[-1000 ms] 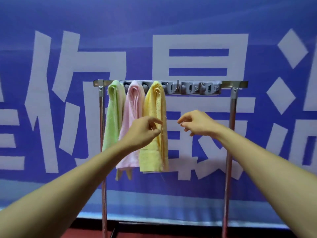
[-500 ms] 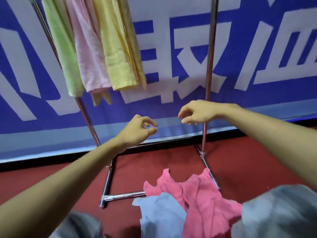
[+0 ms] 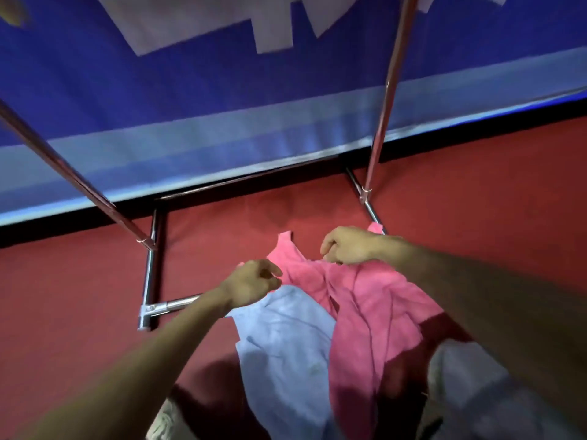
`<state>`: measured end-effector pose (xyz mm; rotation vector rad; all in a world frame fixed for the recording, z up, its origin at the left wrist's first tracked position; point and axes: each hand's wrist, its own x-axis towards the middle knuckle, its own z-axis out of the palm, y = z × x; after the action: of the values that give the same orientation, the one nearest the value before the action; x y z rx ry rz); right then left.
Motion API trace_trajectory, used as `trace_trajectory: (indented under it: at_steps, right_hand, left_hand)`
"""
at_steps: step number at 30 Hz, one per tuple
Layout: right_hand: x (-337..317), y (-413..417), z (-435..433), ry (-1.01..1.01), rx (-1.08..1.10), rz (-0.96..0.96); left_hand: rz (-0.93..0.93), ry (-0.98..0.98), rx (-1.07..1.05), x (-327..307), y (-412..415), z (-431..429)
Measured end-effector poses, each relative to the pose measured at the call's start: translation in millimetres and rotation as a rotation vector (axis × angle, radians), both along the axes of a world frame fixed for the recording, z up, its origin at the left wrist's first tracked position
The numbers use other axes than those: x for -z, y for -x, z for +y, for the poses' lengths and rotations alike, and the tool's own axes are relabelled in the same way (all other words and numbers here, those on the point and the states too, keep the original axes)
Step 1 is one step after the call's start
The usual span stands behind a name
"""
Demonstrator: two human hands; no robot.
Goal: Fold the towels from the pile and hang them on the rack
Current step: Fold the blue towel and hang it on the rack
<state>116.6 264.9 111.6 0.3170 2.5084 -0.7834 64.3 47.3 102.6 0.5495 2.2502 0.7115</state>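
A crumpled pink towel [image 3: 365,309] lies on the red floor, partly over a light blue towel [image 3: 286,341]. My left hand [image 3: 254,282] hovers with loosely curled fingers over the pink towel's left corner and holds nothing that I can see. My right hand [image 3: 347,246] has its curled fingertips at the pink towel's upper edge; whether they pinch it is unclear. The rack [image 3: 386,100] shows only its chrome uprights and floor bars. Its top rail is out of view, and only the tip of one hanging yellow towel [image 3: 9,11] shows at the top left.
The rack's left upright [image 3: 79,182] slants across the left side, and its base bar [image 3: 149,281] lies beside my left forearm. A blue banner [image 3: 190,90] with white characters stands behind the rack. My grey-clad knees [image 3: 463,382] are at the bottom.
My view has dropped from the hanging towels to the pile on the floor. Both hands have come down from the rack to the pink towel.
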Motion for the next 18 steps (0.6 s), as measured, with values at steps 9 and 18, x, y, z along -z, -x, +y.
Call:
trace_trajectory:
  at_steps: [9,18]
  right_hand:
    - [125.0,13.7,-32.4,0.042,0.001,-0.111]
    - [164.6,15.5,-43.5,0.033,-0.019,-0.114]
  left_hand:
    - [-0.047,0.063,-0.239,133.8,14.9,-2.3]
    - [0.145,0.117,-0.244,202.4,7.9,-4.2]
